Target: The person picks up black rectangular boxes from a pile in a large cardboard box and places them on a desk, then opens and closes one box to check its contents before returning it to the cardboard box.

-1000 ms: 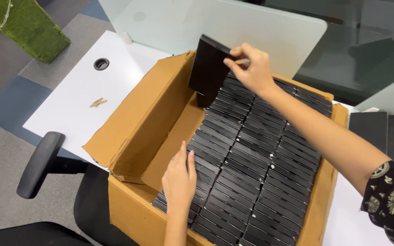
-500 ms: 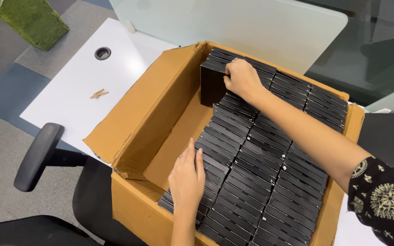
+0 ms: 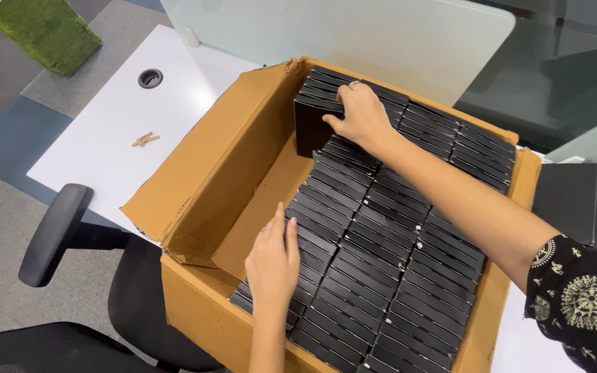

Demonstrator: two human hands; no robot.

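**A:** What could slip here?

**B:** The right hand (image 3: 361, 114) is at the far end of the cardboard box (image 3: 202, 179), fingers curled onto the top edge of an upright black case (image 3: 316, 124) at the head of the left row. That case stands beside a bare gap of box floor, so if the hold loosens I judge it could tip into the gap and take its neighbours with it.

**A:** And the other hand?

**B:** The left hand (image 3: 272, 266) lies flat, fingers together, pressing the near cases of the same row; it grips nothing. Lift it, and that row may lean too.

**A:** How do the cases look?

**B:** Slim, glossy black, packed on edge in tight rows. The box sits on an office chair (image 3: 57, 235) beside the white tabletop (image 3: 105, 152).
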